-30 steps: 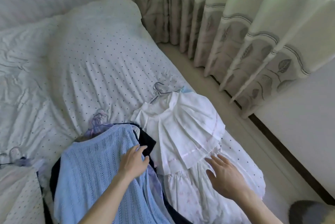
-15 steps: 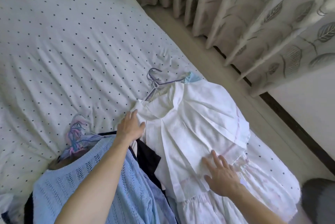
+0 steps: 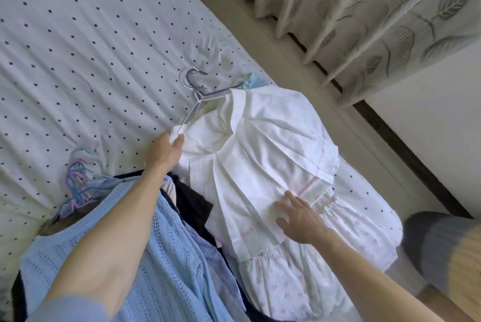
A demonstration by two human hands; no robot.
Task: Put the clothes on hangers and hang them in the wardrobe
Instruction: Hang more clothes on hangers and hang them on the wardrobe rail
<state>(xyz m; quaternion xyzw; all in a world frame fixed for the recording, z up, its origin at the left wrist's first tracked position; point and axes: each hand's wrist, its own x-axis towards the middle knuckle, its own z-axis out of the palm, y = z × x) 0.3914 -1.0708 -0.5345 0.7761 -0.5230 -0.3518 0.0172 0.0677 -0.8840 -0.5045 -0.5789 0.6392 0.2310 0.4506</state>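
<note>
White dress on a hanger, lying along the bed's 4 o'clock edge, left hand pinching its shoulder at 9 o'clock, right hand flat on it, fingers apart, at 5 o'clock, dotted sheet spreading toward 11 o'clock, blue knit top at 7 o'clock, curtain at 1 o'clock.

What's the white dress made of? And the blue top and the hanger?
The white dress looks like thin woven cotton, matte, with sharp pleats and creases. The blue top is knitted yarn, with rows of open holes. The hanger is a thin glossy rod, maybe plastic-coated wire.
</note>
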